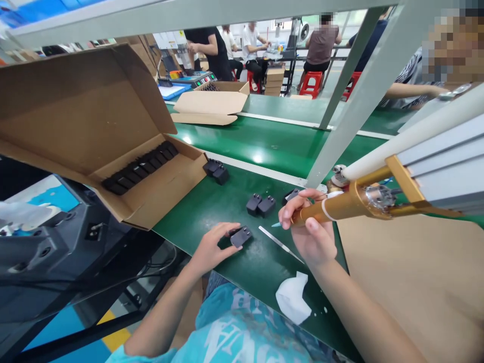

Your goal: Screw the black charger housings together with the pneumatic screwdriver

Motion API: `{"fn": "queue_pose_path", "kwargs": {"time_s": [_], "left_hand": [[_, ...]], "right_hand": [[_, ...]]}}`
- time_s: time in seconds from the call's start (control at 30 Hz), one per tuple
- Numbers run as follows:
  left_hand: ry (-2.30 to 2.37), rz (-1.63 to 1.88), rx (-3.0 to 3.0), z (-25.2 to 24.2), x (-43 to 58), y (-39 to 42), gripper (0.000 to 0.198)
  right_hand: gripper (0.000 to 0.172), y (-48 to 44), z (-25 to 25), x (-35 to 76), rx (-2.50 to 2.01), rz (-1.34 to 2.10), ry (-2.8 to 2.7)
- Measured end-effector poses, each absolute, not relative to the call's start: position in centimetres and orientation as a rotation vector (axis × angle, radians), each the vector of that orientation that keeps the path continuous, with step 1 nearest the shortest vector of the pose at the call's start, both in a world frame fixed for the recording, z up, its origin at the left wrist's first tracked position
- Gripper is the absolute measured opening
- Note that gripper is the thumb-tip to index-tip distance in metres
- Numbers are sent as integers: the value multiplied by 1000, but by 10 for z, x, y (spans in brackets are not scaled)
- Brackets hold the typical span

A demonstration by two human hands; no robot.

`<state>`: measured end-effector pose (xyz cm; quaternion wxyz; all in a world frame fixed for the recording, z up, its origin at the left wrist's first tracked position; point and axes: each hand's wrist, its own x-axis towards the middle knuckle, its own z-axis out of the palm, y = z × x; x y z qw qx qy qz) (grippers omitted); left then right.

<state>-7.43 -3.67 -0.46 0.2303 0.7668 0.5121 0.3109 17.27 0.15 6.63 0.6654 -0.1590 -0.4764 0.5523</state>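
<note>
My left hand (215, 248) grips a black plug adapter (241, 236) by its sides, its metal prongs facing up, low over the green bench. My right hand (312, 229) is closed around the front of an amber dispensing syringe (321, 210). The syringe's teal tip (277, 225) points left, apart from the adapter. Two more black adapters (260, 204) stand side by side beyond my hands, and another adapter (290, 195) is partly hidden behind my right fingers. Between my hands lies a thin metal tool (280, 243). A crumpled white wipe (293, 298) rests near the bench edge.
An open cardboard box (177, 189) at left holds a row of black adapters, with a few adapters (216, 171) beside its corner. A grey metal post (351, 101) slants up behind the syringe. Cardboard (408, 272) lies at right. People sit and stand farther back; one is close at right.
</note>
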Motion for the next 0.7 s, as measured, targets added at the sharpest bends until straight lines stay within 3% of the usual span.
{"fn": "queue_pose_path", "kwargs": {"time_s": [0.17, 0.43, 0.57, 0.7], "left_hand": [[1372, 929, 1986, -16, -61, -41, 58], [1370, 1160, 1486, -38, -54, -37, 41], [1501, 1094, 1780, -33, -51, -44, 32], [1601, 961, 2108, -33, -42, -53, 50]], "right_hand": [[33, 1, 67, 171, -363, 1240, -1086], [32, -1, 68, 168, -332, 1244, -1085], [31, -3, 69, 167, -303, 1251, -1086], [32, -6, 71, 163, -275, 1268, -1089]]}}
